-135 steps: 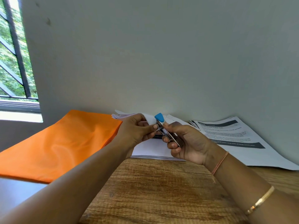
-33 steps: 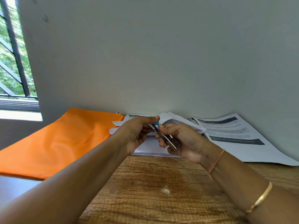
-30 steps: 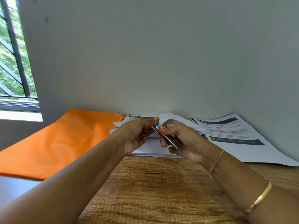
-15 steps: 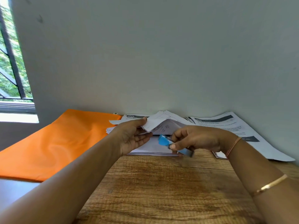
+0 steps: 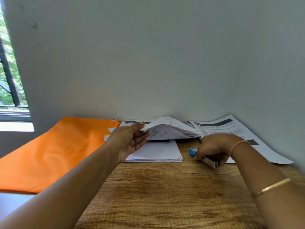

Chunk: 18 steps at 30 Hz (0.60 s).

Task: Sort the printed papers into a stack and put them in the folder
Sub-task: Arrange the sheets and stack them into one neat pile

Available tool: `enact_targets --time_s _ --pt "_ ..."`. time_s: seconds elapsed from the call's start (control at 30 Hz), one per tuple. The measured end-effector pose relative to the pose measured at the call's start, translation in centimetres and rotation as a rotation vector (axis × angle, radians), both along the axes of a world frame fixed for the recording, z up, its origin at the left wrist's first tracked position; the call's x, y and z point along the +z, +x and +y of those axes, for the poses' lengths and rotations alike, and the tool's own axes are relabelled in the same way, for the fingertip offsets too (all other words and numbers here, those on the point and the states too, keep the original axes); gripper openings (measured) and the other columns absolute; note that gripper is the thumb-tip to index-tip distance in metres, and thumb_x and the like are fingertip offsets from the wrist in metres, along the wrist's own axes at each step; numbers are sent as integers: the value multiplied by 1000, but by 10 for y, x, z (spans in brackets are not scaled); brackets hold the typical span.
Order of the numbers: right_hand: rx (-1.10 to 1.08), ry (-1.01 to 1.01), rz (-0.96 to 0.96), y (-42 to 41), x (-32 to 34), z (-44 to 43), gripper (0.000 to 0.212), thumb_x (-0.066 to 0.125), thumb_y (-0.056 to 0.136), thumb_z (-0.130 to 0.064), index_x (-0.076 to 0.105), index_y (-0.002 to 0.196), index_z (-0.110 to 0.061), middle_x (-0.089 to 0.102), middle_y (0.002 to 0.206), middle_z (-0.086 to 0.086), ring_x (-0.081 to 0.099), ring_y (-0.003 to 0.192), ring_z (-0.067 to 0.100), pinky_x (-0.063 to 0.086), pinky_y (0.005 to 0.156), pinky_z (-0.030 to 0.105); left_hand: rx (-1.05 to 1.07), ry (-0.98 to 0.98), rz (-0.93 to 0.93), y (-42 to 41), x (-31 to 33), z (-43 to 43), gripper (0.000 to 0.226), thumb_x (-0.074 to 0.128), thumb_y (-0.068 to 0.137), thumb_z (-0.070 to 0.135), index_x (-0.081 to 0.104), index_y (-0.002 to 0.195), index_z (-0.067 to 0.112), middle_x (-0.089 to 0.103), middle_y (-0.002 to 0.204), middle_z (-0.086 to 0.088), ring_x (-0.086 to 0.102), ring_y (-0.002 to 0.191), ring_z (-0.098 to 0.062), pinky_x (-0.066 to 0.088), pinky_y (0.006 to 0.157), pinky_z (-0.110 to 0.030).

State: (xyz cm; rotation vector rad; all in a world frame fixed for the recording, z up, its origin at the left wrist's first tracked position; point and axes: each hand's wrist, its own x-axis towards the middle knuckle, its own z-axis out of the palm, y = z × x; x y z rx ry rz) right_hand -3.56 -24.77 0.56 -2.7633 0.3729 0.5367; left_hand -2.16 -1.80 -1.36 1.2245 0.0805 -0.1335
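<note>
Wood-grain surface (image 5: 165,195) pushed right up against a plain grey wall (image 5: 165,55), with a barred window (image 5: 9,80) at the far left and greenery outside it. The orange folder (image 5: 57,149) lies flat on the left side of the surface, closed as far as I can tell. Just right of it, touching or nearly so, sits the stack of papers (image 5: 158,152), far edge by the wall. More printed papers (image 5: 231,129) are spread out on the far right, curling up against the wall.

The left hand (image 5: 130,139) reaches in over the stack, and its grip pinches the top sheets (image 5: 170,129) by their left edge, thumb on top and fingers underneath, so they arch up off the pile like a tent. The right hand (image 5: 212,146) is down low just right of the stack, its grip curled round a small stapler (image 5: 192,151) with a blue tip pointing left. Can't tell if the stapler actually touches the wood. There's a thread band and a gold bangle (image 5: 272,186) on that wrist.
</note>
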Motion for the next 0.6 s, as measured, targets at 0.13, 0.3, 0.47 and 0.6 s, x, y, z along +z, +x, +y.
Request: enact_targets --time_s 0.13,0.3,0.47,0.6 --pt "-11 -13 23 -1 -4 5 30 64 87 -37 51 83 -10 56 76 10 56 57 17 47 47 21 1 -16 18 -3 1 2 6 66 86 15 61 84 11 69 59 -4 69 58 -13 52 62 -28" --pt "90 -168 -167 -4 0 10 45 55 87 -56 53 83 -12 55 68 3 53 59 17 42 55 23 8 -14 14 -6 2 2 11 67 85 17 58 82 12 64 50 -1 66 50 -11 56 58 -27" --pt "213 -141 -676 7 -5 17 49 51 92 -47 36 128 -18 61 109 5 58 89 21 46 69 31 1 -35 6 -7 4 2 13 68 84 18 58 78 13 62 49 0 66 50 -10 54 62 -28" --pt "317 359 -670 13 -23 35 49 56 93 -27 36 137 -24 64 94 4 59 77 15 44 65 26 -45 -37 19 -9 5 1 17 65 86 19 57 73 12 63 50 -1 66 50 -11 57 57 -25"
